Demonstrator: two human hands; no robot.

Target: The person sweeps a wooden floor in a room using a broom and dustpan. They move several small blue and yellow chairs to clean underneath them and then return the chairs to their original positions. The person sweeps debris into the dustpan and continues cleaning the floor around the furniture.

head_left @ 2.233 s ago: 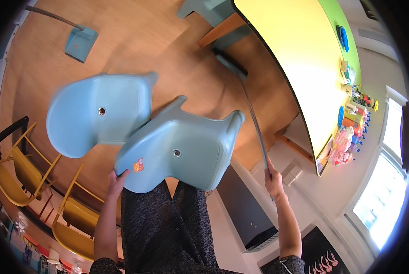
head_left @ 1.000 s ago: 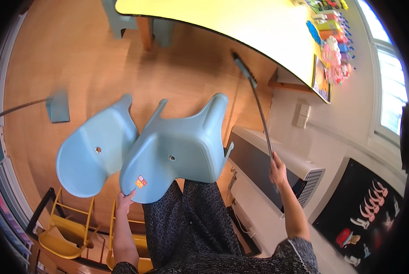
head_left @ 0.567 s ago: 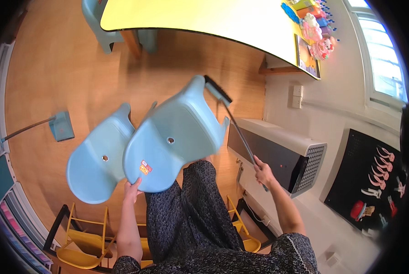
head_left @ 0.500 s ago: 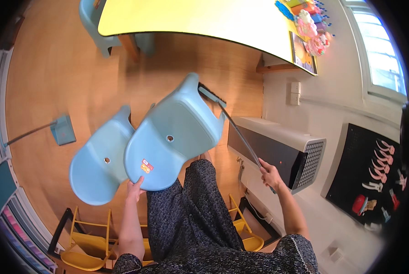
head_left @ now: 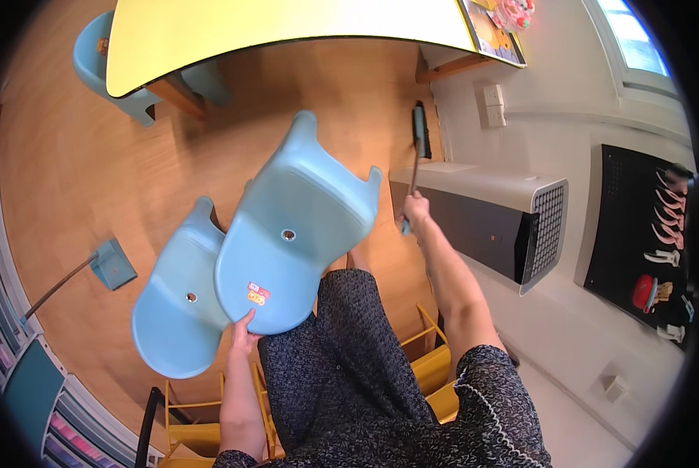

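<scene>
My left hand (head_left: pixel 244 334) grips the lower edge of a light blue plastic chair (head_left: pixel 295 210), fingers and thumb closed on its rim by a small sticker. The chair stands tilted in front of my legs. Beside it on the left is a second blue chair (head_left: pixel 179 312), partly covered by the first. My right hand (head_left: pixel 413 209) is wrapped round the handle of a broom (head_left: pixel 420 132). Its dark bristle head lies on the wooden floor by the wall, right of the held chair.
A yellow table (head_left: pixel 287 19) spans the far side, with another blue chair (head_left: pixel 92 58) at its left. A grey-and-white box-shaped appliance (head_left: pixel 474 210) stands along the right wall. A blue dustpan (head_left: pixel 114 265) rests on the floor at left. Yellow folding chairs (head_left: pixel 431 370) are behind my legs.
The broom has swung from beside the chair's legs to the floor near the wall, and my right hand reaches farther forward. My left hand keeps its hold on the chair.
</scene>
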